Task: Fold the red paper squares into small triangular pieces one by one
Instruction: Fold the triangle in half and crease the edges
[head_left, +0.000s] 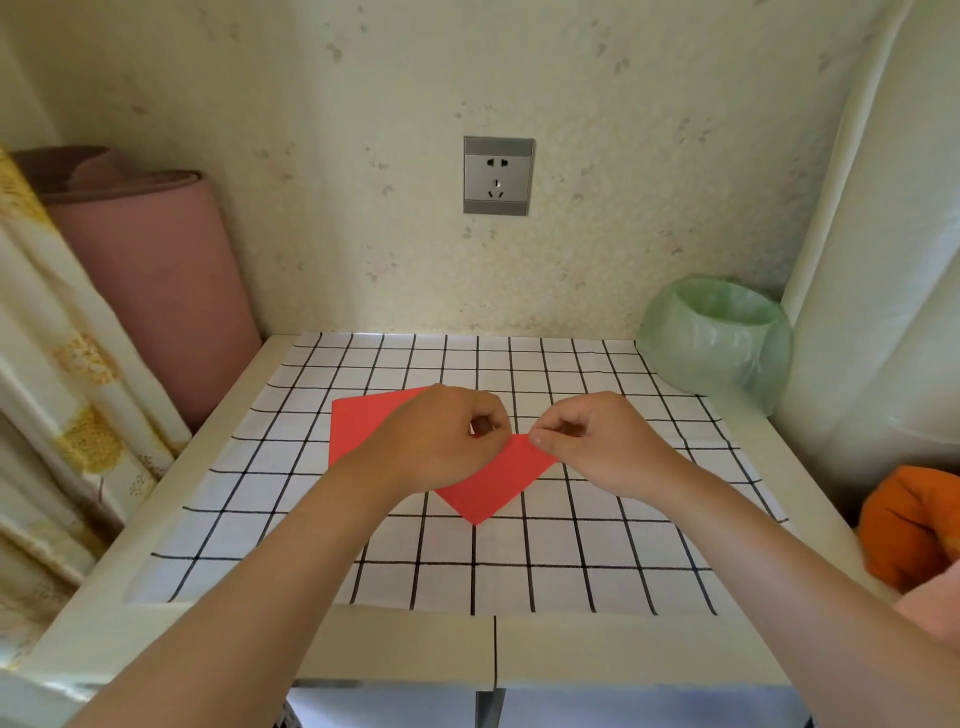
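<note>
Early days: left hand and right hand pinch one red paper square at its top, no finished triangles visible

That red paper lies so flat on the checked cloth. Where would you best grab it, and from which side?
Likely the near pointed corner of the red paper, pinched from the front: it lies flat, so only a corner lifts, and the left hand and right hand pinch its far part.
</note>
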